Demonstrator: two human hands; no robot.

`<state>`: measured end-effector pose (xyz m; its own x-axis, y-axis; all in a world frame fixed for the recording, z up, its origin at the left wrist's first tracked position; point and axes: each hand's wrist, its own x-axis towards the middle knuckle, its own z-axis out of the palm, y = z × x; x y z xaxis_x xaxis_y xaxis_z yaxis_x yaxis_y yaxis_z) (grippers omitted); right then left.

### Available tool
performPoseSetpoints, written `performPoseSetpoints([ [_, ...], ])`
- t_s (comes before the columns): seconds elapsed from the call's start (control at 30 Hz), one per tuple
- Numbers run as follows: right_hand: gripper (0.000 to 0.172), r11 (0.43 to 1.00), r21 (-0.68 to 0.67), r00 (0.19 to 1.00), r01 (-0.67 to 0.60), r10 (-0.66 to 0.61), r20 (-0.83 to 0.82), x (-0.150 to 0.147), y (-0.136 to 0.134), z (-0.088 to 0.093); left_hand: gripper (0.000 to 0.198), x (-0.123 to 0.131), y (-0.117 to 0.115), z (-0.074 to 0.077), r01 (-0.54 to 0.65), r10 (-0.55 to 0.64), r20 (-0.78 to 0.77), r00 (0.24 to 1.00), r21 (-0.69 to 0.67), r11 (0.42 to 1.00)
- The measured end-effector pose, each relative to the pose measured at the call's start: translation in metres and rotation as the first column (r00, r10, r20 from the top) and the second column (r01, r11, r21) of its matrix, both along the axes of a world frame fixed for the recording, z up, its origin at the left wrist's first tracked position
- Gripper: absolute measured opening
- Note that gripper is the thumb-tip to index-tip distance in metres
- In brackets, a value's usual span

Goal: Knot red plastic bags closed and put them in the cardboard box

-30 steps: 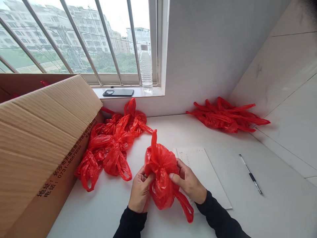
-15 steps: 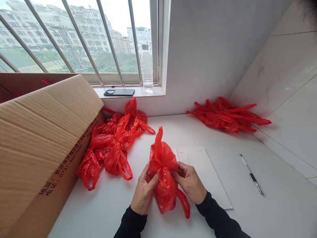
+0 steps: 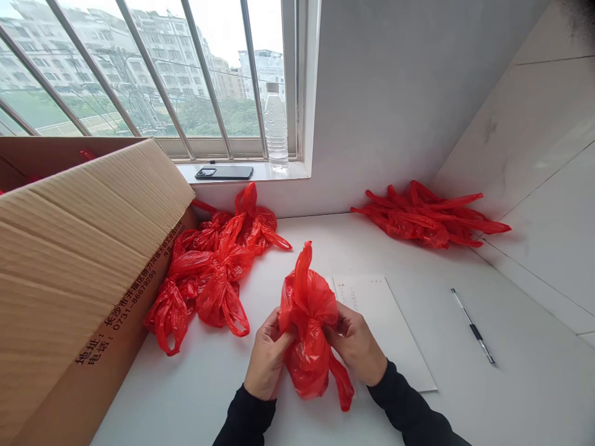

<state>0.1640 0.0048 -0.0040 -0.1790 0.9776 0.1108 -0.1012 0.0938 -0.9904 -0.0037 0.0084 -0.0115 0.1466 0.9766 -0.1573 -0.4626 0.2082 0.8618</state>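
A red plastic bag point(image 3: 309, 356) is between my two hands, gathered at its middle, with one handle loop pointing up and another hanging at the lower right. My left hand point(image 3: 268, 356) grips its left side, the fingers partly hidden behind the plastic. On the right side my right hand point(image 3: 357, 344) pinches the bag near the gathered part, its fingertips covered by the folds. What the bag contains cannot be made out. Partly under my right hand and sleeve lies a white sheet of paper point(image 3: 390, 334) with handwriting at its top.
Several knotted red bags point(image 3: 223, 266) lie beside a large open cardboard box point(image 3: 93, 248) on the left. Flat red bags point(image 3: 427, 217) are piled at the back right. A pen point(image 3: 473, 326) rests right of the paper. A phone point(image 3: 224, 172) and water bottle point(image 3: 277, 130) occupy the windowsill.
The upper part of the bag has puffed out and its upright handle has shifted slightly right. My fingers have moved further in around the gathered middle. Other things stay put.
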Motion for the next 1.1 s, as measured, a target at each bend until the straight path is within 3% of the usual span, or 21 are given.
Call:
performPoseSetpoints([
  [0.1, 0.016, 0.998, -0.040, 0.983, 0.052, -0.058, -0.175, 0.003, 0.002, 0.000, 0.040, 0.003, -0.003, 0.007, 0.089, -0.086, 0.053, 0.995, -0.053, 0.995],
  [0.2, 0.018, 0.990, -0.059, 0.960, 0.128, -0.139, -0.243, 0.007, 0.005, -0.001, 0.041, 0.006, -0.006, 0.009, 0.202, -0.197, 0.053, 0.979, -0.095, 0.975],
  [0.37, 0.023, 0.971, -0.100, 0.942, 0.218, -0.236, -0.237, 0.011, 0.008, -0.004, 0.043, 0.006, -0.004, 0.004, 0.312, -0.310, -0.098, 0.946, 0.008, 0.950],
  [0.53, 0.021, 0.972, -0.127, 0.940, 0.198, -0.225, -0.256, 0.011, 0.008, -0.006, 0.059, 0.006, -0.005, 0.010, 0.386, -0.376, -0.110, 0.920, 0.100, 0.917],
  [0.63, 0.021, 0.979, -0.106, 0.950, 0.175, -0.196, -0.241, 0.011, 0.008, -0.006, 0.062, 0.007, -0.006, 0.010, 0.334, -0.323, -0.108, 0.940, 0.101, 0.937],
  [0.9, 0.029, 0.999, 0.027, 0.991, 0.018, -0.014, -0.130, 0.008, 0.009, -0.001, 0.060, 0.002, -0.001, -0.006, 0.113, -0.108, -0.062, 0.992, 0.079, 0.990],
  [1.1, 0.029, 1.000, 0.020, 0.996, 0.009, -0.007, -0.090, 0.007, 0.008, -0.001, 0.068, 0.006, -0.003, 0.002, 0.027, -0.024, -0.056, 0.998, 0.051, 0.998],
])
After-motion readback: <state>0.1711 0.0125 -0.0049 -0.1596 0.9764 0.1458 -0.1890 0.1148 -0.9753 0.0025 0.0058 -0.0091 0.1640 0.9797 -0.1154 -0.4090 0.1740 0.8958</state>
